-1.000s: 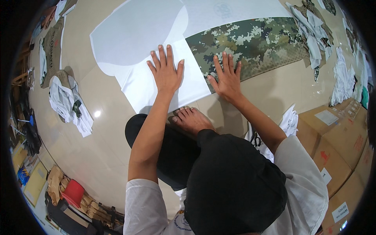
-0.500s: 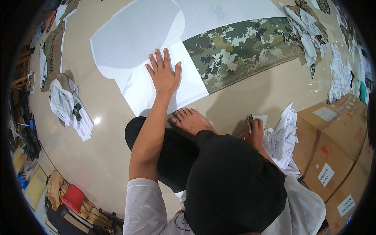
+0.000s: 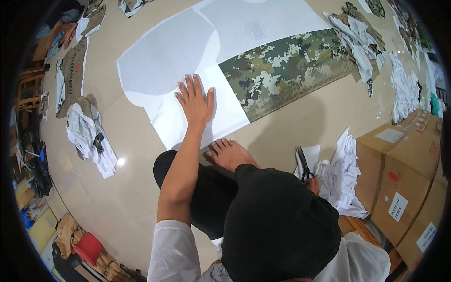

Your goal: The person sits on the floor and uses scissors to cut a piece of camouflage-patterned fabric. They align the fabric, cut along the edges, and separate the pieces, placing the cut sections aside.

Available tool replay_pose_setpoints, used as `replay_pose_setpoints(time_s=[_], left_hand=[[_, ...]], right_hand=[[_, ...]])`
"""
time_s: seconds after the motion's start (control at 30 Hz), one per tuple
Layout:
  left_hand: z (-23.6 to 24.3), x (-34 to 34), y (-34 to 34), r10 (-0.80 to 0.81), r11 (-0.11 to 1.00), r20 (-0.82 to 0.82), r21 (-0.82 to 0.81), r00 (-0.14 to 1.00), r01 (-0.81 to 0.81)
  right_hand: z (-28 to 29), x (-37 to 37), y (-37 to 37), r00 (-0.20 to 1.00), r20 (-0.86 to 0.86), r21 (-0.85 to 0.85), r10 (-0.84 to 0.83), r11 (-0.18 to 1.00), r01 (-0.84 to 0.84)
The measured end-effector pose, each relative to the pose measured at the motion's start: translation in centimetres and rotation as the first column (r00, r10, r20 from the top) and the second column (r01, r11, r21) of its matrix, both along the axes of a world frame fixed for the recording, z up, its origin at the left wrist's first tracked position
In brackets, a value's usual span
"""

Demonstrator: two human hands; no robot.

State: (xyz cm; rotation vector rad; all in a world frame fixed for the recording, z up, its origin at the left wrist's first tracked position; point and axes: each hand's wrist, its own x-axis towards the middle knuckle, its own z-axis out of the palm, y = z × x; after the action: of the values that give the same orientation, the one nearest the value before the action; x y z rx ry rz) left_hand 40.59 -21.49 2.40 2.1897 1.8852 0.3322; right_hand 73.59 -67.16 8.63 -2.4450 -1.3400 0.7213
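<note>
Bright even overhead light, glare spot on glossy floor (image 3: 121, 161) (left side); strong fisheye bending, dark rim.

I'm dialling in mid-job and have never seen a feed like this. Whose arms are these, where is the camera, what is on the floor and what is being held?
There is no machine here: a person sits on a tiled floor and works bare-handed. The single view comes from a wide fisheye camera on their head, looking down, so straight edges bend; the dark shape at the bottom is the person's cap. The left hand lies flat, fingers spread, on a white paper sheet that overlaps a camouflage fabric piece. The right hand, mostly hidden behind the cap, is at the handles of black scissors beside crumpled white paper. Cardboard boxes stand to the right.
</note>
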Motion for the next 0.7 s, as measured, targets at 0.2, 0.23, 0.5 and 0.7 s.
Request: replay_pose_setpoints(time_s=[0.2, 0.23, 0.5, 0.7], left_hand=[[-0.6, -0.8, -0.4, 0.001, 1.000, -0.003, -0.026, 1.000, -0.001], [-0.6, -0.8, -0.4, 0.001, 1.000, 0.004, -0.025, 1.000, -0.001], [-0.8, -1.2, -0.6, 0.012, 1.000, 0.002, -0.021, 1.000, -0.012], [-0.8, -1.2, -0.6, 0.011, 1.000, 0.020, -0.009, 1.000, -0.011]], right_hand=[[-1.8, 0.8, -1.2, 0.997, 0.054, 0.119, 0.046, 0.992, -0.052], [-1.7, 0.9, -1.1, 0.997, 0.069, 0.122, 0.041, 0.991, -0.049], [0.0, 1.3, 0.6, 0.995, 0.088, 0.071, -0.038, 0.997, 0.032], [-0.2, 2.8, 0.9, 1.000, -0.016, -0.095, -0.027, 0.995, 0.025]])
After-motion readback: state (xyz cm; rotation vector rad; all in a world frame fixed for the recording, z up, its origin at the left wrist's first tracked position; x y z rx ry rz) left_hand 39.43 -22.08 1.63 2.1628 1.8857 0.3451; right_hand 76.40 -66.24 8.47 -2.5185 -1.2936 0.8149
